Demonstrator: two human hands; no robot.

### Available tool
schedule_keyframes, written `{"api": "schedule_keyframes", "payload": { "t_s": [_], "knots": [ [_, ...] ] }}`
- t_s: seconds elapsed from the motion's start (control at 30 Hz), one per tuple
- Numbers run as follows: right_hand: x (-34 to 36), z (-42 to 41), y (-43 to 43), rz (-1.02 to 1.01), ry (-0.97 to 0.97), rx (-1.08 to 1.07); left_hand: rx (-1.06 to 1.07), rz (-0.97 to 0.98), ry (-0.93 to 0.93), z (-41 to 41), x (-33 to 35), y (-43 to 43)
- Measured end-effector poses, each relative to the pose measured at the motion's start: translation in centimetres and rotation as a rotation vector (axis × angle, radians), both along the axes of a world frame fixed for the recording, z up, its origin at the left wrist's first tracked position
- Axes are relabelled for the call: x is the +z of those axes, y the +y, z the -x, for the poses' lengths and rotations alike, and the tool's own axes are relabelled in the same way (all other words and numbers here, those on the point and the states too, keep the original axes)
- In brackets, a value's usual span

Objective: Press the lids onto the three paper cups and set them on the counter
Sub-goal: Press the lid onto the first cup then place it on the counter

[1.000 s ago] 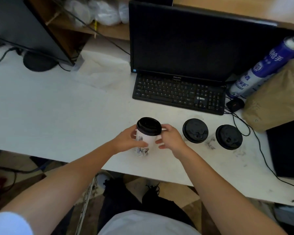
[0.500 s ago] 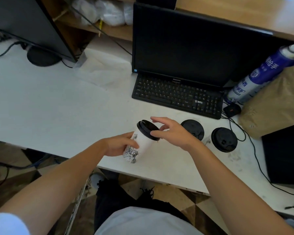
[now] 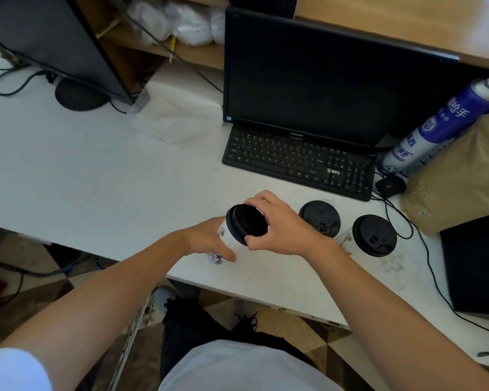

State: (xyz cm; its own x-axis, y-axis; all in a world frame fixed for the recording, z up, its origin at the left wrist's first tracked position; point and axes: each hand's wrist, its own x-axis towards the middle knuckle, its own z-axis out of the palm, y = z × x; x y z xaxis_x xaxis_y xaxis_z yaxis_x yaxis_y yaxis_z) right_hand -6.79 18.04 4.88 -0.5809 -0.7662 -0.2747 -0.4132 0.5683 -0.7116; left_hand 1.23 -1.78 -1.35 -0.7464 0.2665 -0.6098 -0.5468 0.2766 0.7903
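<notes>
**A:** On the white tabletop point(image 3: 82, 179), what takes up the most room?

**B:** The dark monitor point(image 3: 322, 80) at the back, with the black keyboard point(image 3: 294, 159) tucked under its front edge. At the right sits a brown paper bag point(image 3: 458, 176), and a blue-and-white spray can point(image 3: 435, 131) lies tilted just beside it.

**A:** And the cups?

**B:** The middle cup point(image 3: 319, 218) and the right-hand cup point(image 3: 374, 235) stand side by side in front of the keyboard's right end, each capped in black. The held cup point(image 3: 232, 239) is near the front edge, tilted. I cannot tell if its base touches the tabletop.

**A:** The hands?

**B:** The left hand point(image 3: 206, 238) wraps round the white wall. The right hand point(image 3: 283, 230) curls over the lid point(image 3: 247, 221), with its thumb on the near rim and its fingers on the far rim.
</notes>
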Motion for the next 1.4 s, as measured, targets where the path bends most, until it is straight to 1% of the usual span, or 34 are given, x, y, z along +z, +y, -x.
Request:
{"api": "schedule_keyframes", "payload": {
  "t_s": [0.17,0.3,0.43,0.5,0.63,0.7,0.8,0.93,1.0,1.2,1.3,1.4],
  "knots": [
    [-0.2,-0.1,0.2,0.025,-0.008,-0.071,0.067,0.105,0.138,0.1,0.0,0.4],
    [0.0,0.3,-0.1,0.022,-0.005,-0.082,0.128,0.158,0.197,0.2,0.3,0.9],
    [0.3,0.0,-0.5,0.01,0.018,-0.168,0.197,0.342,0.295,-0.1,0.6,1.8],
    [0.4,-0.4,-0.8,0.013,0.053,-0.233,0.233,0.37,0.325,-0.2,0.7,2.2],
    [0.7,-0.9,-1.4,-0.04,0.242,-0.247,0.25,0.332,0.347,-0.3,0.9,2.6],
    [0.9,-1.1,-1.6,-0.061,0.304,-0.247,0.247,0.338,0.356,-0.3,1.0,2.7],
    [1.0,-1.3,-1.8,-0.079,0.312,-0.277,0.27,0.36,0.37,-0.4,1.1,2.9],
    [1.2,-1.5,-2.2,-0.09,0.275,-0.345,0.32,0.401,0.394,-0.6,1.3,3.2],
    [1.3,-1.6,-2.3,-0.086,0.277,-0.34,0.325,0.399,0.397,-0.8,1.3,3.3],
    [1.3,-1.5,-1.3,0.012,0.354,-0.257,0.231,0.24,0.298,-0.6,1.7,2.7],
    [1.2,-1.1,-0.8,0.047,0.387,-0.199,0.179,0.171,0.289,-0.4,2.2,2.6],
    [1.1,-1.2,-0.8,0.045,0.401,-0.186,0.169,0.113,0.282,-0.4,2.4,2.9]
  ]
}}
